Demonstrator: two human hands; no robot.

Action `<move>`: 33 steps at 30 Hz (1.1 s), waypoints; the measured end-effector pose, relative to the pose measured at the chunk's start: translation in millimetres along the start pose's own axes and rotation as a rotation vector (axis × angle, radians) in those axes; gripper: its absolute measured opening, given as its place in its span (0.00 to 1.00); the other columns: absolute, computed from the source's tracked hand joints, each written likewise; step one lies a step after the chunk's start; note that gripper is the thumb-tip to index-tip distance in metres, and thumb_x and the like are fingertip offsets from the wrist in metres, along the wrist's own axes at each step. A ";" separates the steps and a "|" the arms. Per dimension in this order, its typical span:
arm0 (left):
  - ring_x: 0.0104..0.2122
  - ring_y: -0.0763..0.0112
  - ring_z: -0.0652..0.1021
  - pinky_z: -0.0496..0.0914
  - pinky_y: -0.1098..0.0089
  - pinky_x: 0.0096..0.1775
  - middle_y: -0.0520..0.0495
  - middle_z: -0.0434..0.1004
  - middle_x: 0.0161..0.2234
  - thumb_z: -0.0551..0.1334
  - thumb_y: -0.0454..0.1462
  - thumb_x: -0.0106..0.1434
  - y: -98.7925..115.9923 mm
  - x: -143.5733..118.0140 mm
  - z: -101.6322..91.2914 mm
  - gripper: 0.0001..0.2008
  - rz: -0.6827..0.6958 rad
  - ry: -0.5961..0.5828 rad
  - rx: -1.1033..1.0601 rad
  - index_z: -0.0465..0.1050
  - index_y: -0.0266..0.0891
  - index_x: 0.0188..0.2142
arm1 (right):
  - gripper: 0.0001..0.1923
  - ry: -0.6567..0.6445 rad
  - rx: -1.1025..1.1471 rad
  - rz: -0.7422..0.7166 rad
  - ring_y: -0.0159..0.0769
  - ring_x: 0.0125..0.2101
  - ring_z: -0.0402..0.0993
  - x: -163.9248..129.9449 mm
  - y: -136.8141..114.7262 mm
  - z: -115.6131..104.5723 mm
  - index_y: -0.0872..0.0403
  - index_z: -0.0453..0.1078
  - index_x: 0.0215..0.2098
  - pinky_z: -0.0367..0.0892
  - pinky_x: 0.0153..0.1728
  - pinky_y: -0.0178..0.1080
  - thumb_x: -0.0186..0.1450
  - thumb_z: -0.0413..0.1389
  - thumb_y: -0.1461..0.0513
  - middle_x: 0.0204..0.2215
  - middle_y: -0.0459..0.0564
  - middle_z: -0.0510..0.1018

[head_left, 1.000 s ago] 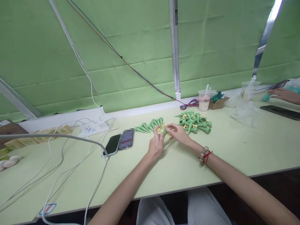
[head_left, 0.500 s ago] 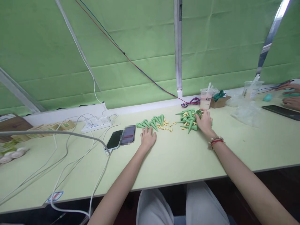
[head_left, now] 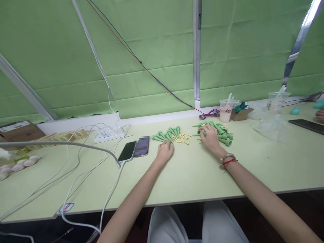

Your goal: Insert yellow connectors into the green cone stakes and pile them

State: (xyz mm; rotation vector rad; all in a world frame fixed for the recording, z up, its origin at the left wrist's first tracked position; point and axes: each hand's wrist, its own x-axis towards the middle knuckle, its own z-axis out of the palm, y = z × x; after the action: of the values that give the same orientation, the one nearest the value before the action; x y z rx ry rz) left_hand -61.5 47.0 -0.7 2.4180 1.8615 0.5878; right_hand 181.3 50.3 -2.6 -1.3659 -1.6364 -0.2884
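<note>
My left hand (head_left: 165, 151) rests on the table with its fingers curled, just below a row of green cone spikes (head_left: 167, 134) laid side by side. My right hand (head_left: 209, 138) lies on the left edge of a loose heap of green cone spikes (head_left: 219, 132), fingers bent down onto them; whether it grips one is unclear. Between the row and the heap lie several small yellow pieces (head_left: 182, 137). A bead bracelet with a red cord (head_left: 227, 159) circles my right wrist.
A phone (head_left: 134, 150) lies left of my left hand, with a white cable and power strip (head_left: 109, 133) beyond. A pink drink cup (head_left: 225, 110), a small cardboard box (head_left: 241, 113), clear plastic bags (head_left: 268, 125) and another phone (head_left: 308, 126) stand right. Another person's hand (head_left: 320, 114) shows far right.
My hands parted from working together over the yellow pieces. The right hand reached to the heap of cones, then shifted to its left edge. The left hand dropped to the table below the row.
</note>
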 end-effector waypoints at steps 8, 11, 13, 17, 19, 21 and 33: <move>0.61 0.55 0.56 0.53 0.57 0.57 0.35 0.56 0.61 0.49 0.38 0.62 -13.6 4.0 2.0 0.23 -0.130 0.036 0.101 0.63 0.32 0.55 | 0.23 -0.512 0.127 -0.038 0.46 0.53 0.62 -23.0 -36.0 12.6 0.55 0.62 0.54 0.53 0.53 0.49 0.60 0.50 0.60 0.51 0.57 0.70; 0.55 0.56 0.66 0.59 0.58 0.53 0.37 0.68 0.54 0.49 0.37 0.62 -8.0 -0.4 -3.3 0.18 -0.069 0.063 0.106 0.72 0.35 0.46 | 0.26 -0.656 0.123 -0.035 0.47 0.56 0.59 -27.5 -37.2 14.6 0.55 0.60 0.56 0.51 0.54 0.50 0.60 0.51 0.57 0.54 0.58 0.68; 0.46 0.57 0.72 0.62 0.59 0.48 0.37 0.75 0.44 0.48 0.36 0.62 1.6 -4.2 -7.0 0.17 -0.032 0.081 0.084 0.75 0.35 0.37 | 0.25 -0.666 0.122 -0.043 0.46 0.56 0.59 -28.4 -36.7 15.1 0.55 0.61 0.56 0.51 0.55 0.50 0.61 0.51 0.56 0.54 0.57 0.68; 0.38 0.60 0.74 0.62 0.61 0.44 0.40 0.77 0.31 0.49 0.35 0.62 22.3 -11.5 -9.8 0.17 0.103 0.133 0.010 0.75 0.36 0.26 | 0.26 -0.623 0.118 -0.067 0.45 0.57 0.58 -30.3 -36.2 17.0 0.55 0.60 0.56 0.51 0.56 0.50 0.60 0.51 0.56 0.55 0.57 0.67; 0.35 0.62 0.73 0.62 0.62 0.43 0.43 0.76 0.26 0.49 0.36 0.63 30.0 -15.3 -8.9 0.17 0.195 0.132 -0.050 0.74 0.38 0.24 | 0.26 -0.615 0.124 -0.084 0.45 0.56 0.59 -31.9 -35.7 19.8 0.54 0.60 0.57 0.52 0.55 0.50 0.61 0.50 0.56 0.55 0.56 0.66; 0.36 0.62 0.72 0.62 0.62 0.43 0.44 0.77 0.26 0.49 0.36 0.63 35.6 -19.4 -7.2 0.16 0.282 0.125 -0.100 0.75 0.39 0.28 | 0.24 -0.602 0.132 -0.124 0.44 0.56 0.59 -33.2 -34.7 23.9 0.54 0.60 0.57 0.54 0.55 0.50 0.62 0.48 0.59 0.55 0.55 0.67; 0.58 0.51 0.59 0.54 0.54 0.54 0.32 0.61 0.57 0.54 0.37 0.58 22.9 -17.6 9.3 0.25 -0.066 0.081 -0.043 0.60 0.33 0.55 | 0.18 -0.536 0.171 -0.227 0.41 0.52 0.65 -23.0 -45.1 46.1 0.53 0.67 0.51 0.58 0.52 0.46 0.66 0.45 0.60 0.50 0.53 0.72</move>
State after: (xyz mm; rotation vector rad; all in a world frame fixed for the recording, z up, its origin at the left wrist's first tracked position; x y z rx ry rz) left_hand -41.2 25.8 -8.3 2.3299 1.9295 0.7239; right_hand 117.5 51.8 -27.4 -1.1873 -2.2090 0.1011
